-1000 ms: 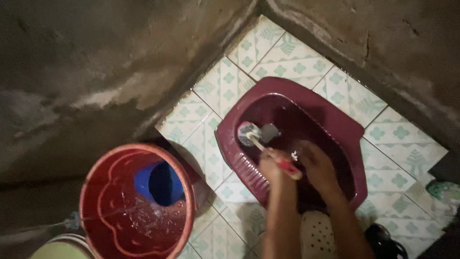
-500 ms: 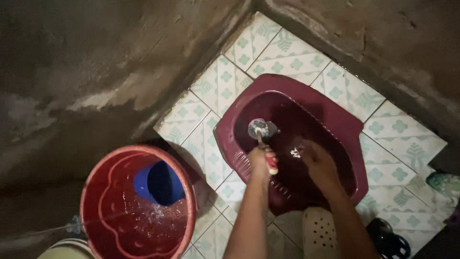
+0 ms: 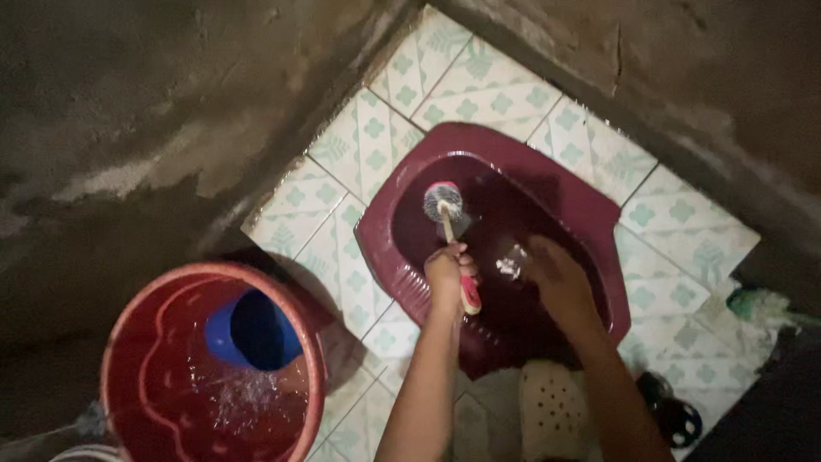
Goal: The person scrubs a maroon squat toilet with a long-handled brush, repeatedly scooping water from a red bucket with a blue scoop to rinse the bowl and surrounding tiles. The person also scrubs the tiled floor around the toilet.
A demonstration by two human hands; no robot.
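The maroon squat toilet pan (image 3: 590, 214) sits in patterned green-and-white floor tiles (image 3: 376, 137), set in a corner of rough concrete walls (image 3: 145, 111). The left hand (image 3: 450, 272) is clenched around the handle of a toilet brush (image 3: 443, 202) — its round bristle head lies inside the pan, near the far end of the bowl. The right hand (image 3: 554, 275) rests inside the pan too, toward its near side; whether it grips anything cannot be told. Well left of the pan stands a red bucket (image 3: 137, 342) of water with a blue dipper (image 3: 224, 335) inside. Just below the pan's near edge lies a pale perforated sandal (image 3: 552, 411).
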